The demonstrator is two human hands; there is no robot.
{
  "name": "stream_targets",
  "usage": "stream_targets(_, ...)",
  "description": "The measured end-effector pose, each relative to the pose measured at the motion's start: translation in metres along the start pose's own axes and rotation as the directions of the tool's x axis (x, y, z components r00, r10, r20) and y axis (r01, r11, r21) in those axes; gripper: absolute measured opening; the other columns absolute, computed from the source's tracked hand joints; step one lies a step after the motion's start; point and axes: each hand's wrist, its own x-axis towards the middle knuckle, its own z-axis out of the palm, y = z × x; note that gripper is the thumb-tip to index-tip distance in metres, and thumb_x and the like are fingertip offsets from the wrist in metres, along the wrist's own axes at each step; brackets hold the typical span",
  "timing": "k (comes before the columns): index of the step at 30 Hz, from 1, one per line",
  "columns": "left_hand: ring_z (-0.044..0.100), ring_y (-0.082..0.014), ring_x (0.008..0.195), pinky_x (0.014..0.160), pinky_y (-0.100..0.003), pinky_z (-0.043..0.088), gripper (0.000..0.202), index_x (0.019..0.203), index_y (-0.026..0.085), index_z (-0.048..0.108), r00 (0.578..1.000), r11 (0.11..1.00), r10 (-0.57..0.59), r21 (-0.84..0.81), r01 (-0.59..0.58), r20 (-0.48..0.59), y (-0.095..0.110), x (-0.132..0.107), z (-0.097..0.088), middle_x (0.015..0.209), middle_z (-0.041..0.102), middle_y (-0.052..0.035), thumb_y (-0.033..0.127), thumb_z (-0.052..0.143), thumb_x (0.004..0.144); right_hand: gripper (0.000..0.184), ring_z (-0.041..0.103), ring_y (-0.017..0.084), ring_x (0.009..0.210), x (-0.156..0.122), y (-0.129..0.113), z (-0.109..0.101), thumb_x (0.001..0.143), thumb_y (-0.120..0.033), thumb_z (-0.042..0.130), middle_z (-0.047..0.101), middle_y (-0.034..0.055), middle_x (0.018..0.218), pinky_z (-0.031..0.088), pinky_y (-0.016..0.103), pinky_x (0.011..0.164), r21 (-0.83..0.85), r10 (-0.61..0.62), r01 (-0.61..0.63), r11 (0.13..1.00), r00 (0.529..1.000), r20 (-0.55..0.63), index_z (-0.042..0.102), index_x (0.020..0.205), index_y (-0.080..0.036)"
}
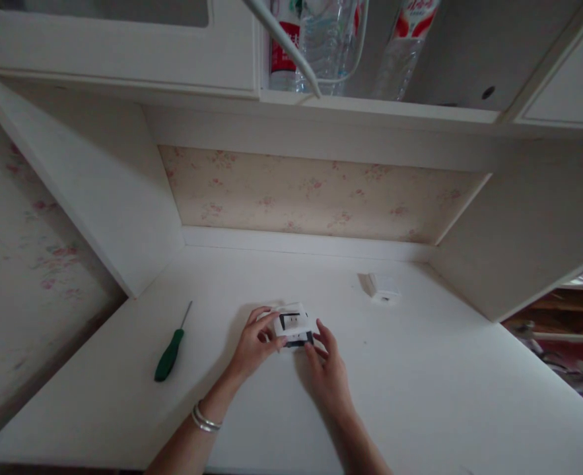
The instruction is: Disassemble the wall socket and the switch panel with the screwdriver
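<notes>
A small white wall socket [294,323] with dark slots on its face rests on the white desk [420,389], near the middle. My left hand [254,343] grips its left side, thumb and fingers curled round the edge. My right hand [327,369] pinches its lower right edge with the fingertips. A silver bangle sits on my left wrist. A green-handled screwdriver [171,351] lies to the left of my hands, tip pointing away.
A second small white socket part [383,290] sits at the back right of the desk. White side panels wall the desk on both sides. Plastic bottles [328,43] stand on the shelf overhead. Cluttered items [568,343] show at far right.
</notes>
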Motion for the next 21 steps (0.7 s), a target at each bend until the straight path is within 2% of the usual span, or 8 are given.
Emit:
stream_targets(2,0.059,-0.0084,0.063,0.051,-0.022,0.047,0.044,0.110,0.022,0.067,0.995,0.992,-0.075,-0.107,0.068,-0.063,0.003,0.003,-0.002,0.130,0.048,-0.0101,0.034,0.076,0.068,0.057,0.066,0.021,0.095,0.000,0.001,0.000,0.087,-0.043,0.054,0.060,0.0120,0.121,0.053,0.036,0.084,-0.006,0.040,-0.040,0.999,0.999,0.027,0.040,0.138,-0.023)
stream_targets(4,0.060,-0.0095,0.061,0.047,-0.020,0.042,0.046,0.111,0.021,0.065,0.975,0.953,-0.193,-0.256,0.159,-0.112,0.008,0.007,-0.007,0.116,0.059,-0.0091,0.039,0.074,0.070,0.057,0.067,0.020,0.092,0.001,0.002,0.000,0.088,-0.044,0.051,0.059,0.0121,0.121,0.053,0.035,0.082,-0.013,0.081,-0.080,0.997,0.995,0.052,0.038,0.139,-0.023)
stream_targets(6,0.061,-0.0097,0.061,0.044,-0.018,0.039,0.047,0.114,0.022,0.062,0.935,0.869,-0.328,-0.430,0.243,-0.135,0.015,0.015,-0.016,0.105,0.063,-0.0062,0.044,0.071,0.073,0.056,0.067,0.020,0.091,0.002,0.002,-0.001,0.089,-0.045,0.049,0.060,0.0120,0.120,0.053,0.033,0.080,-0.018,0.107,-0.106,0.994,0.992,0.061,0.038,0.138,-0.023)
stream_targets(8,0.063,-0.0090,0.061,0.043,-0.017,0.039,0.044,0.112,0.024,0.061,0.885,0.754,-0.444,-0.591,0.286,-0.139,0.022,0.026,-0.031,0.107,0.062,-0.0043,0.047,0.068,0.075,0.054,0.067,0.021,0.092,0.002,0.001,-0.002,0.089,-0.046,0.048,0.061,0.0118,0.118,0.053,0.032,0.078,-0.020,0.121,-0.120,0.993,0.991,0.062,0.039,0.137,-0.023)
stream_targets(10,0.064,-0.0094,0.062,0.042,-0.016,0.041,0.042,0.110,0.025,0.060,0.849,0.660,-0.513,-0.689,0.300,-0.122,0.025,0.039,-0.049,0.107,0.062,-0.0038,0.050,0.066,0.076,0.052,0.067,0.021,0.091,0.003,0.000,-0.004,0.090,-0.047,0.046,0.062,0.0112,0.114,0.053,0.032,0.077,-0.025,0.130,-0.129,0.991,0.989,0.062,0.041,0.136,-0.023)
stream_targets(16,0.066,-0.0124,0.063,0.042,-0.013,0.046,0.028,0.100,0.021,0.059,0.791,0.564,-0.595,-0.775,0.285,-0.141,0.015,0.074,-0.103,0.086,0.065,-0.0062,0.044,0.059,0.085,0.050,0.067,0.020,0.088,0.006,-0.001,-0.005,0.089,-0.048,0.046,0.065,0.0090,0.108,0.053,0.029,0.071,-0.011,0.138,-0.137,0.990,0.989,0.052,0.044,0.133,-0.023)
stream_targets(21,0.065,-0.0117,0.060,0.043,-0.013,0.048,0.013,0.092,0.017,0.056,0.717,0.582,-0.652,-0.768,0.266,-0.246,0.001,0.095,-0.126,0.075,0.063,-0.0054,0.030,0.053,0.091,0.048,0.068,0.020,0.086,0.008,-0.001,-0.007,0.089,-0.048,0.045,0.066,0.0088,0.105,0.053,0.030,0.071,-0.011,0.140,-0.139,0.990,0.989,0.047,0.046,0.130,-0.022)
